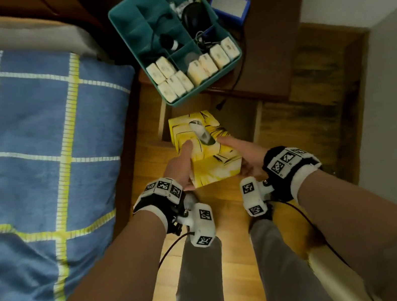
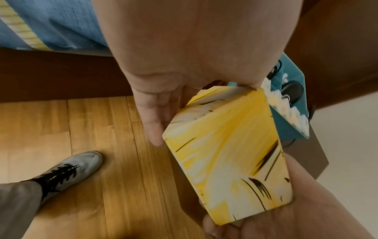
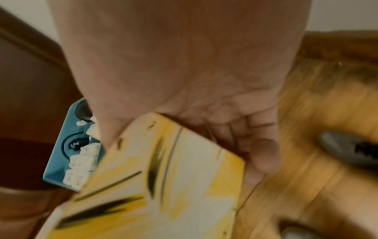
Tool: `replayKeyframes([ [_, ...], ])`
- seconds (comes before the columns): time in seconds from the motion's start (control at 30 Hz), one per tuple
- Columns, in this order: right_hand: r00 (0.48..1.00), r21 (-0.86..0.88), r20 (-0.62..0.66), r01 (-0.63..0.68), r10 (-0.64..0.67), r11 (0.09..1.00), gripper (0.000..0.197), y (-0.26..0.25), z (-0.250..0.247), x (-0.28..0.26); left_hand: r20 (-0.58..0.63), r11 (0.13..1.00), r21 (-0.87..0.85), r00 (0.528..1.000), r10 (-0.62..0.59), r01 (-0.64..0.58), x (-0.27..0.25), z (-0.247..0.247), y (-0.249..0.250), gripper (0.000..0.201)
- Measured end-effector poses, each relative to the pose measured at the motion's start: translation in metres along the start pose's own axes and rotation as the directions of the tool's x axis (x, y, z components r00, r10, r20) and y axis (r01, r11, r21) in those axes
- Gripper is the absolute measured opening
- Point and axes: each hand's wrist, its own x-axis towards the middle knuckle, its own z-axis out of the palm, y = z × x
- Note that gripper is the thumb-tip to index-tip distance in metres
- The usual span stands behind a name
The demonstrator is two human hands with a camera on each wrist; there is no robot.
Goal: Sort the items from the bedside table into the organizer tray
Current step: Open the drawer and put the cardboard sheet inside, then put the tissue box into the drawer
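Note:
I hold a yellow tissue box (image 1: pixel 206 154) with both hands over the wooden floor, in front of the bedside table (image 1: pixel 277 30). My left hand (image 1: pixel 183 161) grips its left side, thumb on top. My right hand (image 1: pixel 242 150) grips the right side, with fingers curled underneath (image 3: pixel 263 155). The box's underside fills the left wrist view (image 2: pixel 225 153) and the right wrist view (image 3: pixel 163 186). The teal organizer tray (image 1: pixel 128 14) sits on the table's front left corner. It holds several white packets (image 1: pixel 174 80), black cables (image 1: pixel 163 34) and a black round item (image 1: pixel 195 17).
A blue box with a white top (image 1: pixel 230 4) stands right of the tray. A bed with a blue checked cover (image 1: pixel 29 127) runs along the left. A black cord (image 1: pixel 239 74) hangs over the table's front edge. My grey shoe (image 2: pixel 71 171) stands on the floor.

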Motion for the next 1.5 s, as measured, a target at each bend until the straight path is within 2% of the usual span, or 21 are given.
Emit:
replayKeyframes([
  [0.07,0.999,0.091,-0.012,0.031,-0.03,0.995,0.061,-0.018,0.019,0.006,0.009,0.999,-0.026,1.0,0.02,-0.02,0.01,-0.019,0.004,0.055],
  [0.2,0.993,0.134,-0.113,0.002,0.013,0.991,0.092,-0.032,0.033,0.047,0.007,0.995,-0.091,0.999,0.05,-0.049,0.031,-0.042,0.007,0.073],
  [0.3,0.97,0.143,-0.238,-0.016,0.05,0.99,0.09,-0.049,0.047,0.054,-0.025,0.986,-0.068,0.988,0.15,-0.152,0.043,-0.054,-0.001,0.054],
  [0.37,0.957,0.185,-0.284,-0.003,0.056,0.983,0.096,-0.058,0.053,0.061,-0.078,0.977,-0.06,0.976,0.202,-0.207,0.048,-0.06,-0.009,0.042],
  [0.43,0.942,0.192,-0.332,0.021,0.045,0.981,0.096,-0.069,0.062,0.076,-0.133,0.974,-0.021,0.967,0.219,-0.224,0.061,-0.07,-0.022,0.032],
  [0.5,0.93,0.207,-0.366,0.057,0.024,0.977,0.087,-0.081,0.07,0.089,-0.175,0.977,0.0,0.962,0.211,-0.214,0.073,-0.083,-0.029,0.024],
  [0.6,0.927,0.209,-0.376,0.082,0.003,0.974,0.079,-0.091,0.077,0.114,-0.192,0.98,0.013,0.961,0.197,-0.198,0.091,-0.098,-0.034,0.041],
  [0.7,0.913,0.205,-0.408,0.096,-0.004,0.974,0.082,-0.081,0.08,0.133,-0.164,0.985,0.01,0.972,0.17,-0.171,0.104,-0.105,-0.039,0.037],
  [0.8,0.893,0.079,-0.449,0.041,-0.001,0.996,0.088,-0.076,0.082,0.144,-0.162,0.988,-0.017,0.975,0.15,-0.155,0.109,-0.103,-0.047,0.036],
  [0.87,0.91,0.031,-0.414,-0.013,0.025,0.999,0.076,-0.079,0.079,0.151,-0.166,0.989,-0.024,0.976,0.143,-0.149,0.114,-0.099,-0.05,0.033],
  [0.97,0.949,-0.096,-0.317,-0.027,-0.005,0.995,0.049,-0.086,0.073,0.155,-0.169,0.988,-0.044,0.976,0.14,-0.15,0.117,-0.095,-0.048,0.027],
  [1.03,0.956,-0.15,-0.293,-0.029,-0.017,0.988,0.046,-0.087,0.071,0.156,-0.174,0.987,-0.042,0.974,0.144,-0.153,0.115,-0.094,-0.043,0.028],
  [1.13,0.946,-0.166,-0.323,-0.073,0.016,0.983,0.052,-0.091,0.073,0.141,-0.195,0.986,-0.02,0.968,0.158,-0.165,0.11,-0.088,-0.031,0.028],
  [1.2,0.954,-0.185,-0.299,-0.032,-0.026,0.982,0.048,-0.09,0.069,0.125,-0.222,0.98,-0.001,0.956,0.192,-0.197,0.102,-0.08,-0.02,0.02],
  [1.27,0.964,-0.171,-0.248,0.052,-0.095,0.984,0.04,-0.083,0.054,0.107,-0.244,0.972,0.03,0.942,0.233,-0.232,0.09,-0.063,-0.005,0.014],
  [1.33,0.981,-0.061,-0.149,0.118,-0.126,0.991,0.037,-0.072,0.032,0.083,-0.237,0.964,0.055,0.934,0.267,-0.261,0.075,-0.039,0.014,0.012],
  [1.4,0.99,0.064,-0.085,0.117,-0.112,0.991,0.037,-0.066,0.002,0.06,-0.209,0.957,0.072,0.934,0.289,-0.28,0.059,-0.012,0.035,0.015],
  [1.5,0.995,0.083,-0.053,0.088,-0.084,0.993,0.038,-0.057,-0.055,0.027,-0.178,0.941,0.092,0.925,0.336,-0.325,0.033,0.033,0.071,0.01],
])
